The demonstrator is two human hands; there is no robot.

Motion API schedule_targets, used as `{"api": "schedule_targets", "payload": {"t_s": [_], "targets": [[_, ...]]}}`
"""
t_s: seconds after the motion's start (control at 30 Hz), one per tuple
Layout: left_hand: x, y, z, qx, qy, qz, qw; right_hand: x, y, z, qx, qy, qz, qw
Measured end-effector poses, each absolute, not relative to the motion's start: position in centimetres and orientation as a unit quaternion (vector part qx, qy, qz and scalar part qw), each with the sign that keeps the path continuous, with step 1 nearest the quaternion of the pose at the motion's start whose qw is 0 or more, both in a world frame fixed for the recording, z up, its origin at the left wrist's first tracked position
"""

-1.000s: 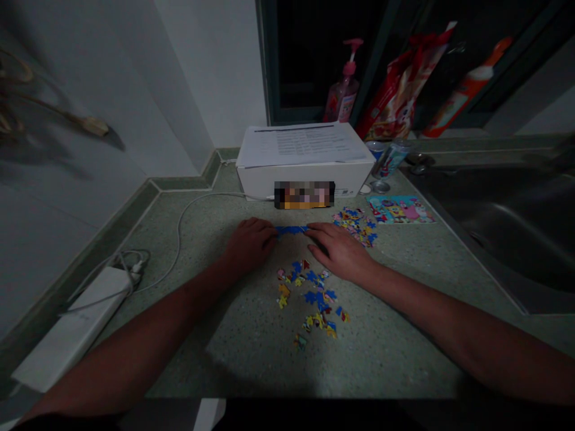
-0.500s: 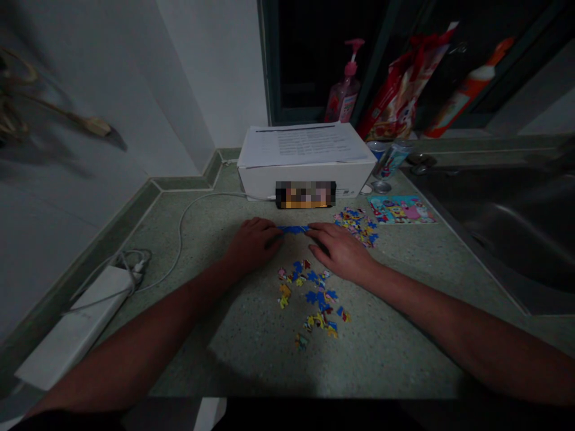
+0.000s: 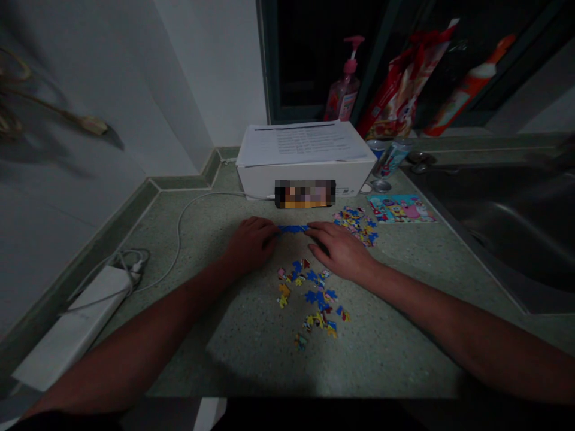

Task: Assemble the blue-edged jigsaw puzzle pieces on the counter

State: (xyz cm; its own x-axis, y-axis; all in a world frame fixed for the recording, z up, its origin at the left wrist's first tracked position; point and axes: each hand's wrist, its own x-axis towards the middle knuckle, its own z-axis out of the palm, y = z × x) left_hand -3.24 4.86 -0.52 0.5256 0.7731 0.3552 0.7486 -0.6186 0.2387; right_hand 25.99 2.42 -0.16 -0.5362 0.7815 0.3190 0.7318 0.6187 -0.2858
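Here, nearest you, loose multicoloured, knob-edged jigsaw pieces (image 3: pixel 320 296) lie scattered on the speckled green surface (image 3: pixel 381 341). Beyond them, your left hand (image 3: pixel 252 242) and right hand (image 3: pixel 341 248) touch opposite ends of a narrow blue jigsaw strip (image 3: pixel 293 229); your right fingers are extended, thumb apart, but I can't tell whether your left fingers grip it. Farther back, a white rectangular box (image 3: pixel 256 178) carries a white printed sheet (image 3: pixel 265 146), its lines illegible.
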Motion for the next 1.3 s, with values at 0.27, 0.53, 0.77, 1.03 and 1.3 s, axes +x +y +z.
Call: {"api": "schedule_targets", "payload": {"t_s": [0.27, 0.53, 0.77, 1.03, 1.3], "targets": [[-3.3, 4.8, -0.4, 0.869, 0.445, 0.215, 0.022, 26.0, 2.4, -0.3, -0.43, -0.873, 0.057, 0.221], [-3.3, 4.9, -0.5, 0.868, 0.443, 0.224, 0.024, 26.0, 2.4, -0.2, -0.429, -0.875, 0.057, 0.219], [-4.5, 5.7, -1.0, 0.807, 0.519, 0.277, 0.044, 26.2, 2.5, -0.1, -0.445, -0.862, 0.053, 0.236], [-4.4, 5.8, -0.9, 0.804, 0.531, 0.26, 0.055, 26.7, 2.8, 0.0, -0.484, -0.843, 0.021, 0.234], [-4.1, 5.6, -0.5, 0.813, 0.527, 0.233, 0.077, 26.6, 2.8, -0.2, -0.474, -0.849, 0.007, 0.233]]}}
